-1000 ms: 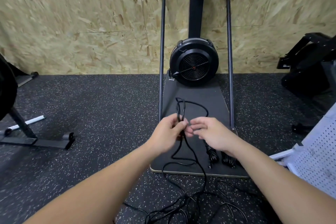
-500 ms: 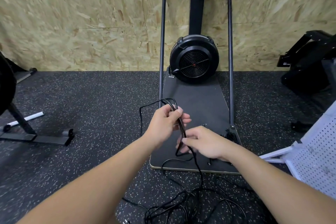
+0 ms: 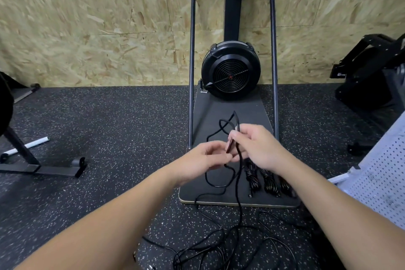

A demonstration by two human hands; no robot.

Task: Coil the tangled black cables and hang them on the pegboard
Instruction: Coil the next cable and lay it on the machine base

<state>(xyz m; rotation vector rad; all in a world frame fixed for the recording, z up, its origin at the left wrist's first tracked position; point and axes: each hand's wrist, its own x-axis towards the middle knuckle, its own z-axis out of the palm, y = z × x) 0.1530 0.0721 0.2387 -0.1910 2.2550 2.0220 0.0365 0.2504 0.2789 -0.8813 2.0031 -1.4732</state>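
A thin black cable [image 3: 240, 193] runs up from a tangled heap [image 3: 219, 250] on the floor to both hands. My right hand [image 3: 256, 149] pinches a small bundle of its loops, which stick up above the fingers. Just left of it, my left hand [image 3: 203, 160] has curled fingers on the cable below the bundle. Three coiled black cables [image 3: 267, 180] lie side by side on the dark board [image 3: 208, 190] under my right wrist. A white pegboard [image 3: 381, 180] leans at the right edge.
A black fan machine [image 3: 231, 72] with a tall tube frame [image 3: 191, 61] stands on the board against the chipboard wall. A black metal stand [image 3: 41, 169] is on the floor at left, dark equipment [image 3: 370, 76] at right. The floor is speckled black rubber.
The loop bundle has passed from my left hand to my right, which rose above the left. My left hand dropped lower on the cable. The coiled cables on the board came back into view.
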